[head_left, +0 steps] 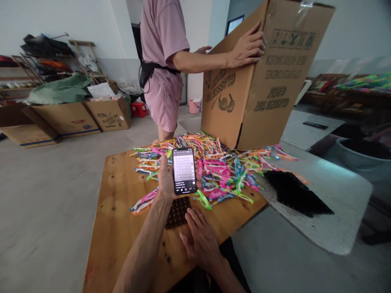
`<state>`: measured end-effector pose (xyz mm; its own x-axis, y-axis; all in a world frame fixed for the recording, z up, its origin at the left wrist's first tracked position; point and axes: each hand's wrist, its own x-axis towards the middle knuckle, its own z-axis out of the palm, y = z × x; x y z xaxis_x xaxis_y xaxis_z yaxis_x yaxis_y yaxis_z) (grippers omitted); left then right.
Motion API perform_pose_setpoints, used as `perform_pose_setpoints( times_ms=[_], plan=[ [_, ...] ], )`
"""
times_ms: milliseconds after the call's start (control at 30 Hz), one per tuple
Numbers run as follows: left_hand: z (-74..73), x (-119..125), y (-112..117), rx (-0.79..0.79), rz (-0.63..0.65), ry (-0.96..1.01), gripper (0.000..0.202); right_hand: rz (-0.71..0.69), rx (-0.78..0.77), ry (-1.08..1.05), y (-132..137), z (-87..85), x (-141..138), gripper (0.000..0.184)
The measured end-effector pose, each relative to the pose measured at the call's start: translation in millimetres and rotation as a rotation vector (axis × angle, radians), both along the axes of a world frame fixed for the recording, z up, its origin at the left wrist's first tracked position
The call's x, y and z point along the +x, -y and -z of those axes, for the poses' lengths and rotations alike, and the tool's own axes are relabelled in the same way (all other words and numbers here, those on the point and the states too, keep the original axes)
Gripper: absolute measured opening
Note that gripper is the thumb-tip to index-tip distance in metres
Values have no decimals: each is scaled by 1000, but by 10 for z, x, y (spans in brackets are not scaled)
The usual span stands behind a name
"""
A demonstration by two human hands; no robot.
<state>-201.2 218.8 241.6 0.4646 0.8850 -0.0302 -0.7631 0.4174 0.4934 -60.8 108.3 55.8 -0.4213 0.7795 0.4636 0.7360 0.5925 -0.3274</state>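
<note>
Phone (184,173): one, screen lit, grasped in your left hand (165,179) above the table (119,203), glasses (220,171) heaped beyond; best gripped by its edges, screen uncovered. Right hand (201,238): fingers loose, nothing visibly grasped, beside the dark mat (176,215).

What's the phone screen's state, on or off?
On: the phone in the left hand glows with lines of text.

"GLASSES TOY CANDY" stands upside down on two faces of the far right cardboard carton (267,77); the smartphone (184,171) text is illegible.
</note>
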Motion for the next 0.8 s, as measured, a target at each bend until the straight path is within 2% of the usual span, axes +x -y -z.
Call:
perform_pose_setpoints(
  times_ms=[233, 800],
  plan=[
    [-37, 14, 10, 12, 33, 6, 104, -6, -13, 1, 11, -15, 3, 57],
    [-23, 14, 19, 8, -15, -17, 100, 9, -14, 6, 13, 14, 3, 58]
  ],
)
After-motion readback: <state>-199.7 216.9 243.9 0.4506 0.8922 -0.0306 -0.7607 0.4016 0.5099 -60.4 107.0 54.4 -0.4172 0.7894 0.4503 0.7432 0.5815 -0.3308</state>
